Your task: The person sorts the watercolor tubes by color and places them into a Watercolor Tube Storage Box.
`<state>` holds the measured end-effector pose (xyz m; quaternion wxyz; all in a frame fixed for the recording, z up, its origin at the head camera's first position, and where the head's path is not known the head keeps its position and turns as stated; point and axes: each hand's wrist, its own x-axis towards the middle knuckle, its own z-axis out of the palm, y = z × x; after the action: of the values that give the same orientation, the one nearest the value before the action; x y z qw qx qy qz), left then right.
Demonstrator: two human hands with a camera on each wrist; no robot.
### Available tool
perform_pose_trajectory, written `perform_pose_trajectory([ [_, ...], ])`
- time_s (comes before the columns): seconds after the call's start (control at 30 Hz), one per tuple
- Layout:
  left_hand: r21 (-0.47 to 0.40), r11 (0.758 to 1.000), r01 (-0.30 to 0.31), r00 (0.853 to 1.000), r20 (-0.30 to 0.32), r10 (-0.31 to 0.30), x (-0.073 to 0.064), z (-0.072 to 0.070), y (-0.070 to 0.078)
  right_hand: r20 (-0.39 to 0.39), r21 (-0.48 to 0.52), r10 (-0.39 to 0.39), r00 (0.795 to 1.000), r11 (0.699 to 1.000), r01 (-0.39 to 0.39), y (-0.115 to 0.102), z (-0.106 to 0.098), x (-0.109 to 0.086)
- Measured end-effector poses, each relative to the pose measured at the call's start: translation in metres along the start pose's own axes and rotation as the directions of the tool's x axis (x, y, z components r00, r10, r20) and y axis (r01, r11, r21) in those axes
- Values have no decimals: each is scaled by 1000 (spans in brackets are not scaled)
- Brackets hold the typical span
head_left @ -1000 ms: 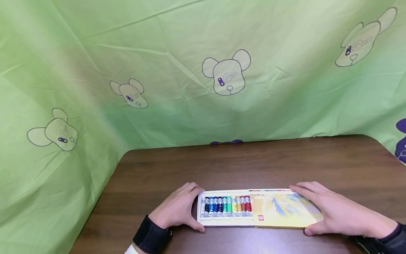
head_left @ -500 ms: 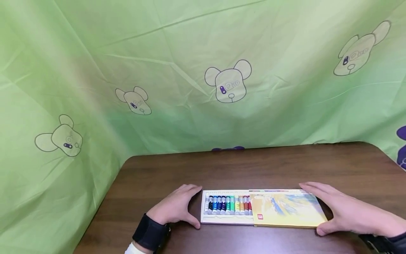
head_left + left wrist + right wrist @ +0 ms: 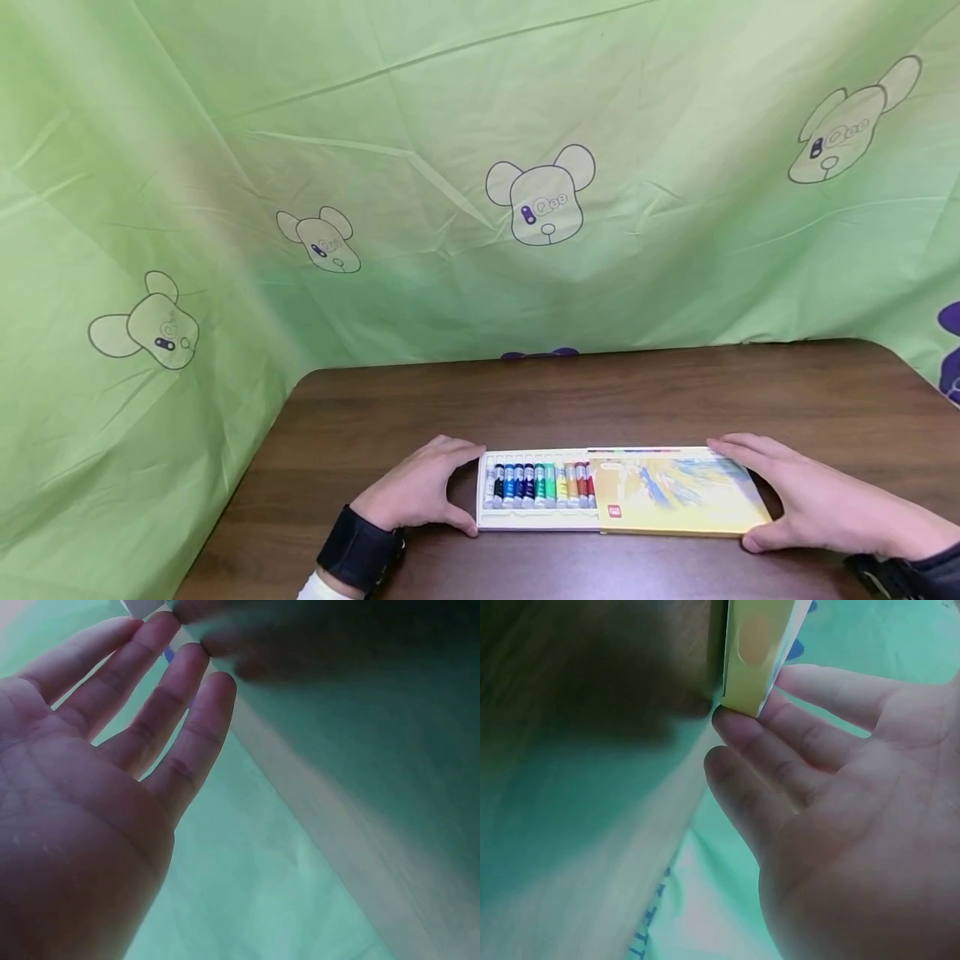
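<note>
A set of paint tubes (image 3: pixel 529 482) in several colours lies in a white tray (image 3: pixel 538 522) on the table. The tray's right part is inside a yellow cardboard sleeve (image 3: pixel 705 508) with a blue and yellow picture. My left hand (image 3: pixel 420 492) is spread around the tray's left end, thumb and fingertips at its two corners. At the sleeve's right end my right hand (image 3: pixel 798 500) spans the short side, thumb near the front corner and forefinger at the back one. In the right wrist view, fingertips sit right at the end of the yellow sleeve (image 3: pixel 759 645).
The brown wooden table (image 3: pixel 480 400) stretches behind and beside the box. A green curtain (image 3: pixel 420 292) with bear-head drawings hangs behind the table and to its left. Black bands (image 3: pixel 360 550) are on both wrists.
The tray has slid slightly further into the sleeve, covering part of a red tube. Both hands have drawn outward to the ends of the box. The head view has tilted up a little.
</note>
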<state>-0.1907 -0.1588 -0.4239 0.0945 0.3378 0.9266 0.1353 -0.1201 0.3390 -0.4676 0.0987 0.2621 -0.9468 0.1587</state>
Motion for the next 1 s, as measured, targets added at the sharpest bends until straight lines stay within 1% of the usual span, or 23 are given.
perform_pose_trajectory([
  [0.13, -6, 1000, 1, 1000, 7, -1, 0, 0, 1, -14, -15, 4, 1000, 1000, -4, -4, 0, 0],
  [0.27, -17, 1000, -9, 1000, 13, 10, 0, 0, 2, 8, -27, 19, 1000, 999, -19, -16, 2, 4],
  [0.37, -16, 1000, -9, 1000, 7, 9, 0, 0, 2, 24, -62, 30, 999, 998, -29, -26, 3, 10],
  [0.47, -5, 1000, -5, 1000, 2, 5, 1, 1, 2, 20, -106, 34, 999, 994, -31, -33, 2, 14],
  [0.57, 6, 1000, -4, 1000, 2, 4, 3, 2, 2, -3, -134, 6, 1000, 991, -6, -36, 1, 16],
  [0.63, 14, 1000, -12, 1000, -1, 12, 3, 3, 3, -18, -137, -27, 999, 990, 25, -36, 2, 16],
  [0.73, 24, 999, -24, 1000, -4, 24, 4, 4, 3, -41, -150, -53, 998, 988, 46, -37, 3, 16],
  [1.0, 39, 999, -38, 999, -7, 39, 5, 4, 8, -49, -157, -49, 998, 987, 41, -42, 4, 18],
])
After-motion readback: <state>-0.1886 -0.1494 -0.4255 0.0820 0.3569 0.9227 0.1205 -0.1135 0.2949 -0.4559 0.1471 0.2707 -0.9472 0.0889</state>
